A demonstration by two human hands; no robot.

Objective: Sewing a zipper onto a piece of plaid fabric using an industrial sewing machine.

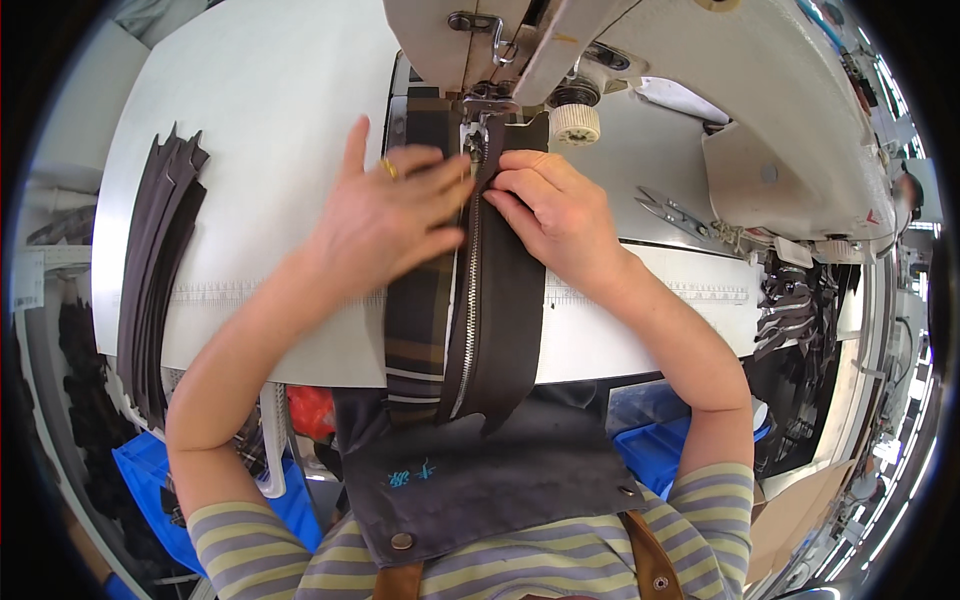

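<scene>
Works at a white surface (pixel 270 190), beneath a pale sewing machine (pixel 700 60) set along the top and right; has a long metal zipper (pixel 471 300) running up and down the middle, with its upper end near the machine foot (pixel 489 105) and its lower end past the front edge, by the dark apron (pixel 480 490); lies between brown checked cloth (pixel 415 310) on the left and plain dark cloth (pixel 515 320) on the right; grasps the dark cloth's edge beside the zipper teeth between thumb and fingertips of the right hand (pixel 560 205); spreads the left hand (pixel 390 210), blurred and gripping nothing visible, over the checked cloth, with fingertips close to the zipper; cannot tell whether touching; carries on the surface a stack of dark strips (pixel 160 260) at far left, a printed ruler line (pixel 230 292) across the front, and metal snips (pixel 670 212) near the machine's base; shows small dark pieces (pixel 790 310) heaped at the right end; includes below a blue bin (pixel 160 490) at left, another blue container (pixel 650 450) at right, and something red (pixel 312 410) under the front edge; brightens along the right rim of the room with rows of lights (pixel 890 90).
</scene>
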